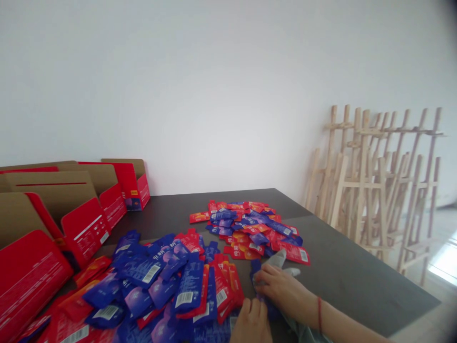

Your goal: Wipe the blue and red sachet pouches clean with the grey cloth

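Note:
My right hand (283,290) is closed, its fingers curled over a blue pouch (255,267) near the front of the table. Pale, translucent plastic (277,259) sticks out beyond this hand; it looks like part of a bag. Just to its left and nearer to me, my left hand (252,321) is closed with the fingers bent down. Whatever lies in its fingers is hidden. Beside the left hand spreads a large heap of flat blue pouches (189,286) and red pouches (223,286) with barcode labels. Farther back is a second mixed pile of pouches (250,226).
Open red cardboard boxes (84,228) with brown insides stand in rows along the left. The dark table (342,271) ends in a slanting edge on the right. Wooden easels (364,186) lean together beyond it, and a white wall (228,95) rises behind.

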`<state>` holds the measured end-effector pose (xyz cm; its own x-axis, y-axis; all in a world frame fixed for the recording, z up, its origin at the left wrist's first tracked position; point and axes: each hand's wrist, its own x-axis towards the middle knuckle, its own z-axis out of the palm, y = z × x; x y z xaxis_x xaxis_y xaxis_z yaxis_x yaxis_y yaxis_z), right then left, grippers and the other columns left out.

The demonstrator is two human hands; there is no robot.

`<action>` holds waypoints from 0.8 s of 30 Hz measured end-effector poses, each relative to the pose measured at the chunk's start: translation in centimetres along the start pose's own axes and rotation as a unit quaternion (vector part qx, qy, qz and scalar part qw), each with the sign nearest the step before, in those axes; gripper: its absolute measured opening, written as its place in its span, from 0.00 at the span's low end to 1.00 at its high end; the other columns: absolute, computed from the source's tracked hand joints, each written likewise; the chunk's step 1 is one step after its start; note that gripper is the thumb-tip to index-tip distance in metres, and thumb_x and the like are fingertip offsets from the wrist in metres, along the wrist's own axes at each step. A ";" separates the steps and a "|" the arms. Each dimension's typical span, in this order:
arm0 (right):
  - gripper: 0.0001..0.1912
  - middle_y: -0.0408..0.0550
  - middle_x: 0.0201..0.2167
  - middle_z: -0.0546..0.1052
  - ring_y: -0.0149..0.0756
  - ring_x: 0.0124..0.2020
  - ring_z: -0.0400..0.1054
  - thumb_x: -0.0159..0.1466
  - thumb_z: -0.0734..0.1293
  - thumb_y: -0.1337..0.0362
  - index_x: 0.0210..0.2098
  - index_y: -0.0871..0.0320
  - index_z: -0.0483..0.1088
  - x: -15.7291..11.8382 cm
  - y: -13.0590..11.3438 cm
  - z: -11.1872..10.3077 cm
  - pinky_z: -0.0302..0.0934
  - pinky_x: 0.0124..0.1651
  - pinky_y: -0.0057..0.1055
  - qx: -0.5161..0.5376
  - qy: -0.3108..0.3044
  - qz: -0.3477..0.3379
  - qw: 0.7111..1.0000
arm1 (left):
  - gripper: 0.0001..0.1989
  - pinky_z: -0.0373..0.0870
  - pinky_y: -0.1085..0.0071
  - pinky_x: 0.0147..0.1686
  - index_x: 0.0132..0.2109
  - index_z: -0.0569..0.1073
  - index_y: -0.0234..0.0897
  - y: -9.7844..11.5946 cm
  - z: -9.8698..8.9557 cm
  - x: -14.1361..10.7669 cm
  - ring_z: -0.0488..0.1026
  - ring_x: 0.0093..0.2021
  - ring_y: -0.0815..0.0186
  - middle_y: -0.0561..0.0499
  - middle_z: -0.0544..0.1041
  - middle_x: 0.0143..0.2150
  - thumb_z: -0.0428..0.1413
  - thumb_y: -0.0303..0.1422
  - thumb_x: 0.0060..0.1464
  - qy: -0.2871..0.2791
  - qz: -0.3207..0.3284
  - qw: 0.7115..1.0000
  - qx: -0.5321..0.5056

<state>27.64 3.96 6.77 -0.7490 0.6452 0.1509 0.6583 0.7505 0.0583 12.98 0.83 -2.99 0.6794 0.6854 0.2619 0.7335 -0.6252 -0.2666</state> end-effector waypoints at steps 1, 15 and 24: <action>0.06 0.46 0.48 0.79 0.42 0.49 0.69 0.69 0.67 0.64 0.42 0.53 0.78 -1.0 -0.4 0.1 0.65 0.49 0.37 0.013 0.006 -0.007 1.000 | 0.09 0.61 0.63 0.35 0.38 0.80 0.31 0.5 0.9 0.2 0.67 0.32 0.58 0.44 0.76 0.31 0.55 0.24 0.52 0.007 -0.012 1.000 0.004; 0.13 0.51 0.48 0.79 0.46 0.52 0.68 0.69 0.64 0.71 0.45 0.54 0.79 3.2 2.1 -0.2 0.67 0.50 0.39 -0.005 -0.028 0.118 0.993 | 0.10 0.56 0.63 0.29 0.31 0.78 0.34 0.9 2.8 0.9 0.63 0.28 0.61 0.45 0.72 0.27 0.53 0.21 0.51 0.060 -0.006 0.998 0.006; 0.10 0.46 0.51 0.78 0.42 0.51 0.68 0.71 0.65 0.63 0.48 0.49 0.77 -2.9 -0.5 -0.3 0.64 0.51 0.37 0.032 0.008 -0.018 0.999 | 0.10 0.59 0.64 0.36 0.39 0.79 0.31 -1.4 -0.8 -1.0 0.66 0.33 0.61 0.47 0.74 0.31 0.53 0.21 0.58 0.087 0.013 0.996 -0.007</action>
<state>29.49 1.65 6.56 -0.7704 0.6157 0.1655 0.6245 0.7810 0.0016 11.31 0.72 -2.11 0.6906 0.5945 0.4118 0.7146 -0.6484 -0.2624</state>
